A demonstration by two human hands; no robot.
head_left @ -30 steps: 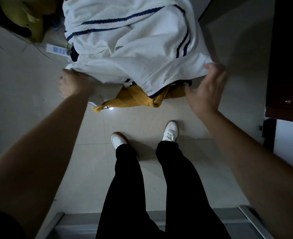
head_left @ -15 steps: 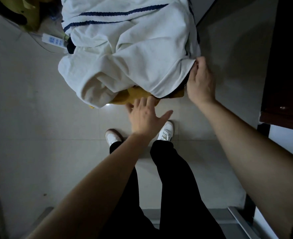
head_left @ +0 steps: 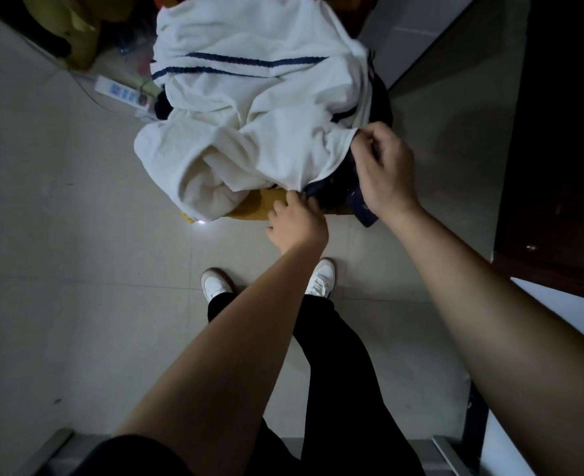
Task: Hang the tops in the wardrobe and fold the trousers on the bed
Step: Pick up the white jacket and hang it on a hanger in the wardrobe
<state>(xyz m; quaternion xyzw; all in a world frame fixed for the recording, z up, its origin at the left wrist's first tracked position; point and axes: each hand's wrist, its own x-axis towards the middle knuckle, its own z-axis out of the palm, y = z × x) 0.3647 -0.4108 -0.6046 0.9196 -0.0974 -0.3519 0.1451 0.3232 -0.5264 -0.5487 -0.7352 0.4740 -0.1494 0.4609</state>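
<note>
A heap of clothes stands on the floor ahead of my feet. On top lies a white garment with navy stripes (head_left: 263,125). A yellow garment (head_left: 259,207) and a dark navy garment (head_left: 338,194) show under its near edge. My right hand (head_left: 383,170) pinches the white garment's right hem with curled fingers, lifting it off the navy cloth. My left hand (head_left: 297,223) has its fingers curled at the lower hem, where the white and navy cloth meet.
A white power strip (head_left: 120,92) with cables lies on the tiled floor left of the heap, with a yellow-green object (head_left: 67,32) behind it. Dark wooden furniture (head_left: 558,149) stands at the right. My white shoes (head_left: 217,285) are just below the heap.
My left hand left the heap's left side, crossed to the middle and now grips the lower hem. My right hand went from open beside the hem to pinching it.
</note>
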